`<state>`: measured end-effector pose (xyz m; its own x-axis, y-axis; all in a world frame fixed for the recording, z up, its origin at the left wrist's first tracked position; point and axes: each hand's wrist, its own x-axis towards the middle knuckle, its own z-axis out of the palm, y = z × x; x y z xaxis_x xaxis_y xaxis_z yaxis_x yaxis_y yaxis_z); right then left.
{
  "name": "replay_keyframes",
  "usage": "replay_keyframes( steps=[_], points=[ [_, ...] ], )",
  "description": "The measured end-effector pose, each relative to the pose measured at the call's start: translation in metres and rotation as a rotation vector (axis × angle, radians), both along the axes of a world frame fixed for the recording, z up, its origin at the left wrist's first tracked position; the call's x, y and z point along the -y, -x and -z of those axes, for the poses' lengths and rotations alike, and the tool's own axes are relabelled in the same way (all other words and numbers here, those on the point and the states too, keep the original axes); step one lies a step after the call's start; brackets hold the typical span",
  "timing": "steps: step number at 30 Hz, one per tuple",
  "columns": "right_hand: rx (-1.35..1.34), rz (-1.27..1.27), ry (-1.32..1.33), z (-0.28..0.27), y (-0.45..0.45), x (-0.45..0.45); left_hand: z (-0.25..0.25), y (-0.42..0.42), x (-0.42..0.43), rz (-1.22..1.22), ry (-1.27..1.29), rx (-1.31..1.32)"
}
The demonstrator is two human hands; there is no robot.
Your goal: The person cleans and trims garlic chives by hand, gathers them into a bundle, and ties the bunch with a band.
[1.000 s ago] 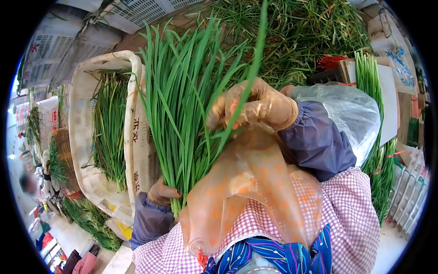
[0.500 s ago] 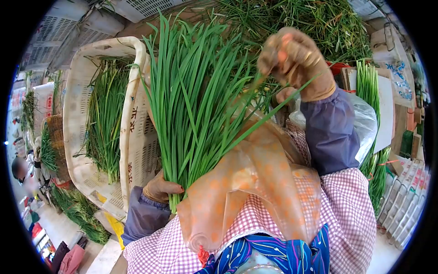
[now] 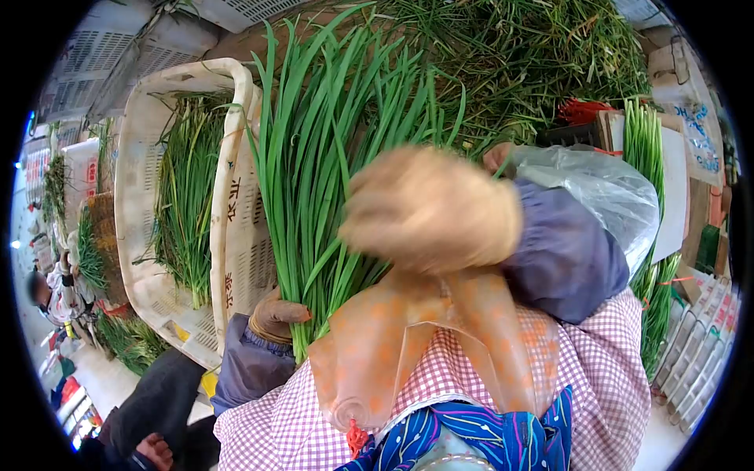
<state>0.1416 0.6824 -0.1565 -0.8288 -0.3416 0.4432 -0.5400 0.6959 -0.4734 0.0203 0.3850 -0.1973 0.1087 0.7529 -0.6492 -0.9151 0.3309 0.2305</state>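
Observation:
My left hand (image 3: 280, 315), in a brown glove, is closed round the lower stems of a bunch of long green leaves (image 3: 314, 173). The leaves fan upward to the left of centre. My right hand (image 3: 432, 208), gloved too, is blurred by motion over the right side of the bunch, and its fingers cannot be made out. Below it, an orange-spotted clear plastic sheet (image 3: 463, 337) covers part of my checked apron (image 3: 597, 345).
Left stands a white crate (image 3: 224, 196) with more greens (image 3: 188, 204). Loose greens (image 3: 518, 63) are heaped behind. At the right are a clear plastic bag (image 3: 597, 188) and tied green bundles (image 3: 642, 141). Another person's hand (image 3: 155, 450) shows at lower left.
My right hand has swung from the upper right back down and left to the bunch. My left hand keeps its hold. Another person's dark-clothed body has come into view at the lower left.

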Motion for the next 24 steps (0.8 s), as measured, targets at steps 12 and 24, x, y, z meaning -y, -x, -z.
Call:
replay_keyframes(
  steps=[12,24],
  points=[
    [0.544,0.544,-0.792,0.071,-0.019,-0.033,0.019,-0.019,0.014,0.023,0.009,-0.189],
    [0.175,0.759,0.626,0.024,-0.03,-0.054,0.022,-0.016,0.013,0.075,-0.043,-0.211]
  ],
)
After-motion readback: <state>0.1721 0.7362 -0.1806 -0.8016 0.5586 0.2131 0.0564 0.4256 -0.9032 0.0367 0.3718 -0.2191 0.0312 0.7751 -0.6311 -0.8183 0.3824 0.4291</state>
